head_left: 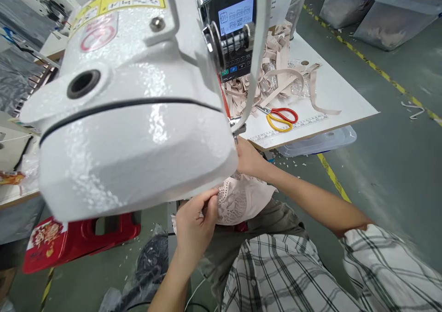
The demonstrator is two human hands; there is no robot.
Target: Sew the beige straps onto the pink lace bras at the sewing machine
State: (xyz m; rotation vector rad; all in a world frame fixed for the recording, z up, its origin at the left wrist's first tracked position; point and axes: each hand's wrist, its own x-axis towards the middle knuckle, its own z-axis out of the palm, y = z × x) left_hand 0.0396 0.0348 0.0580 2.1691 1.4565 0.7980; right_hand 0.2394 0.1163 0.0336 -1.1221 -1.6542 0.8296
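A pale pink lace fabric piece [238, 201] hangs over my lap below the white sewing machine [138, 146]. My left hand [198, 217] pinches its edge between thumb and fingers, just under the front of the machine head. My right hand [249, 157] lies at the fabric's upper part, close to the needle area. Its fingers are mostly hidden behind the machine head, so their grip does not show. The needle and presser foot are also out of sight.
On the white table [345, 104] lie scissors [281, 118] with red and yellow handles, a printed ruler scale and a heap of beige strips [276, 72]. A lit control panel [236, 19] stands behind the machine. A red stool [79, 243] is at lower left.
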